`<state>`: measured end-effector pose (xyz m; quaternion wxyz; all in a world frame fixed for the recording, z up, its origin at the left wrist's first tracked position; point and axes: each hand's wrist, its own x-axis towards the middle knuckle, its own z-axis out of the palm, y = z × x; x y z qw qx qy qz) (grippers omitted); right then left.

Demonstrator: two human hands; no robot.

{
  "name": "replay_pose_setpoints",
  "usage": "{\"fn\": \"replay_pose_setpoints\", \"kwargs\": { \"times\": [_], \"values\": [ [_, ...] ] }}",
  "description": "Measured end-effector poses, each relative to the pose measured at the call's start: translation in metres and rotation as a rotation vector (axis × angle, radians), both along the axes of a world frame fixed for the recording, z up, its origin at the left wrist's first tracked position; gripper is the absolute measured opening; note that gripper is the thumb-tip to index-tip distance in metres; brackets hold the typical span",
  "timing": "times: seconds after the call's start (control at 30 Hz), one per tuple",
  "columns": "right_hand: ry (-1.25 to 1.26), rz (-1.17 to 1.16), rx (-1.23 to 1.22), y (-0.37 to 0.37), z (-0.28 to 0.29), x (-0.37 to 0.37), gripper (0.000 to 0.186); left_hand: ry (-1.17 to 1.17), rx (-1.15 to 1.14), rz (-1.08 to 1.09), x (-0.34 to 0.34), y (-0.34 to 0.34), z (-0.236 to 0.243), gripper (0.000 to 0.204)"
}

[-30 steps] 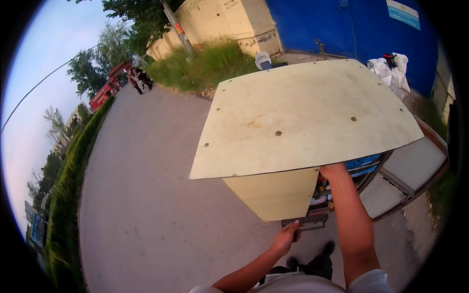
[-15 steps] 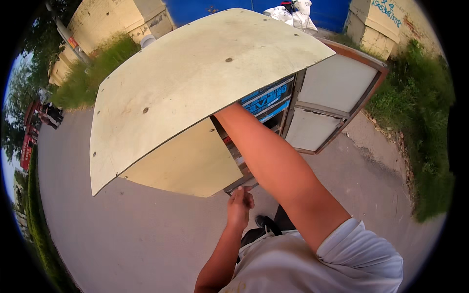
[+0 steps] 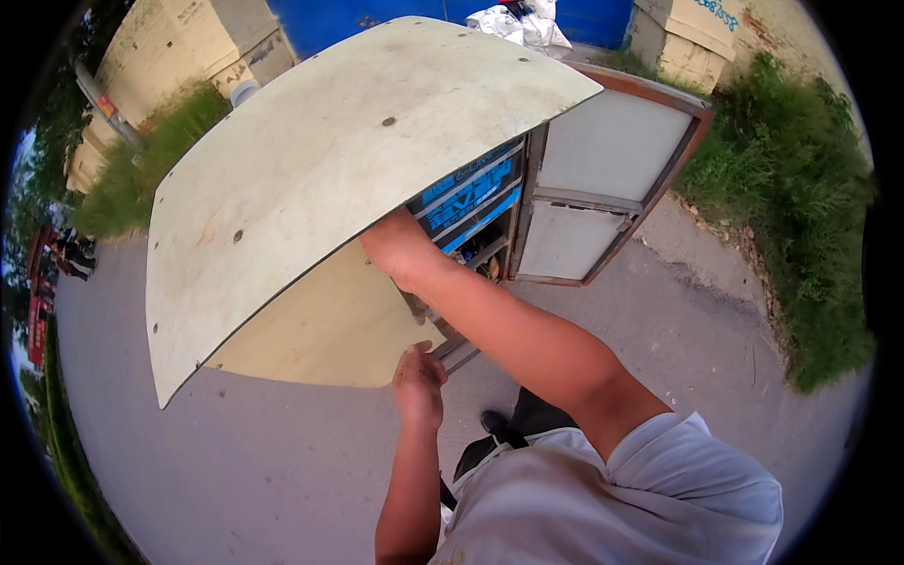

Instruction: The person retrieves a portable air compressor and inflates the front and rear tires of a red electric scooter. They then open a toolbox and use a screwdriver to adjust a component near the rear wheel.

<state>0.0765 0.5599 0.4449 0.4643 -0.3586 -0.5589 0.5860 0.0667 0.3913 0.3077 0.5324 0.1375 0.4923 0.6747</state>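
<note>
A cream-coloured box-like cabinet [image 3: 311, 160] stands before me, its wide top sheet dotted with round fasteners and its front open. My right arm reaches across, and my right hand [image 3: 395, 247] goes in under the top sheet's edge. Its fingers are hidden there, so what they touch does not show. Blue-and-black printed packages [image 3: 471, 193] sit inside, just right of that wrist. My left hand [image 3: 419, 381] is low by the cabinet's bottom front corner, its fingers loosely bent and partly apart. Nothing shows in it; contact with the frame is unclear.
A door [image 3: 603, 174] with pale panels and a brown frame hangs open on the right. Grass and bushes [image 3: 782, 226] border the paving [image 3: 273, 471]. Behind the cabinet are a white sack [image 3: 527, 28], a blue gate [image 3: 377, 14] and a yellowish wall [image 3: 179, 61].
The view has shifted, so the cabinet appears further left and more of the packages shows. My right hand has drawn back somewhat, baring its wrist. My left hand stays near the bottom corner.
</note>
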Motion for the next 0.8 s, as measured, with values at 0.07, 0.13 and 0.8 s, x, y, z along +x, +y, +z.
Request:
{"fn": "replay_pose_setpoints", "kwargs": {
  "times": [0.07,0.13,0.8],
  "values": [
    [-0.176,0.083,0.069,-0.014,0.012,0.026,0.031,0.002,-0.020,0.018,-0.002,0.008,0.006,0.029],
    [-0.245,0.094,0.125,-0.034,0.019,0.045,0.030,-0.018,-0.028,0.034,-0.010,0.009,0.000,0.031],
    [-0.375,0.463,0.595,-0.168,-0.048,0.261,0.034,-0.407,0.118,-0.334,0.059,0.052,0.030,0.052]
  ]
}}
